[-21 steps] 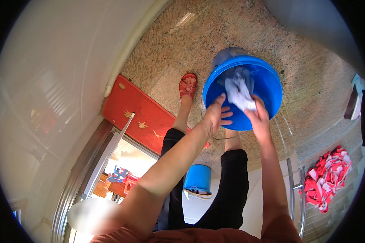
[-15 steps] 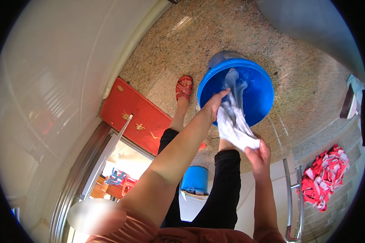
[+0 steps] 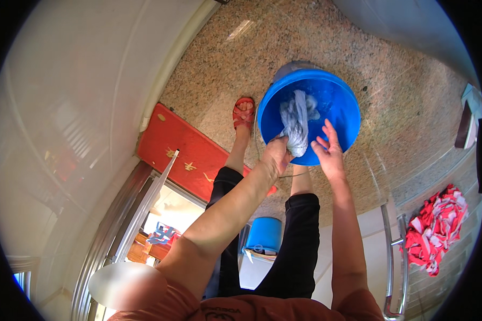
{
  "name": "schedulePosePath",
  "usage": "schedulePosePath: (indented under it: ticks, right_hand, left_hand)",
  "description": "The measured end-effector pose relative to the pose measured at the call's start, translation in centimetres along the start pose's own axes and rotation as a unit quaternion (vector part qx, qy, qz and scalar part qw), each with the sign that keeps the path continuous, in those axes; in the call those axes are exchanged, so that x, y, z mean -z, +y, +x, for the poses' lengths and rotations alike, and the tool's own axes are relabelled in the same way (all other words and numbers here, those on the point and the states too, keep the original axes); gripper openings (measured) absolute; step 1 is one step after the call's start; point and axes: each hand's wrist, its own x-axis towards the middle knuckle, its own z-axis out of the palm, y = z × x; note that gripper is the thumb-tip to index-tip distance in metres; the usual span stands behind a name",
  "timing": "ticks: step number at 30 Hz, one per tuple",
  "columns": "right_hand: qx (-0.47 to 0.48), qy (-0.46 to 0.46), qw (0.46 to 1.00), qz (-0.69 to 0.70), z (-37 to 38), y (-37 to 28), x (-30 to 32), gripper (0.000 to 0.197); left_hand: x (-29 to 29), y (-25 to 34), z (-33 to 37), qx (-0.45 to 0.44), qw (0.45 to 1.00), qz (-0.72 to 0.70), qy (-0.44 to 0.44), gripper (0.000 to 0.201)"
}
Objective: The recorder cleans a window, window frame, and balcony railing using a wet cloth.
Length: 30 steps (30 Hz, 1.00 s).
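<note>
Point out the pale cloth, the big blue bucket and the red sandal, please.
Pale cloth (image 3: 295, 120), head view: middle of its bunched length.
Big blue bucket (image 3: 347, 113), head view: bare inner wall, right side.
Red sandal (image 3: 243, 116), head view: strap across the foot.

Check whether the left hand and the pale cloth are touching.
Touching: the head view shows the left hand gripping the near end of the pale cloth.
</note>
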Motion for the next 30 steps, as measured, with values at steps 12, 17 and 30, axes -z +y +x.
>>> schedulePosePath:
  ticks: [12, 17, 30]
  right_hand:
    - [0.183, -0.050, 0.968, -0.162, -8.5, -3.5, -0.4, 0.039]
    - [0.226, -0.121, 0.951, -0.171, -12.2, -6.4, -1.0, 0.037]
    - [-0.060, 0.009, 0.991, 0.122, 1.9, 0.4, 1.0, 0.066]
  left_hand:
    - [-1.8, -0.6, -3.7, 0.084, 0.994, -0.071, -0.024, 0.046]
    - [0.5, 0.2, 1.6, 0.145, 0.984, 0.087, -0.052, 0.035]
    - [0.4, -2.4, -2.7, -0.003, 0.998, 0.068, -0.004, 0.089]
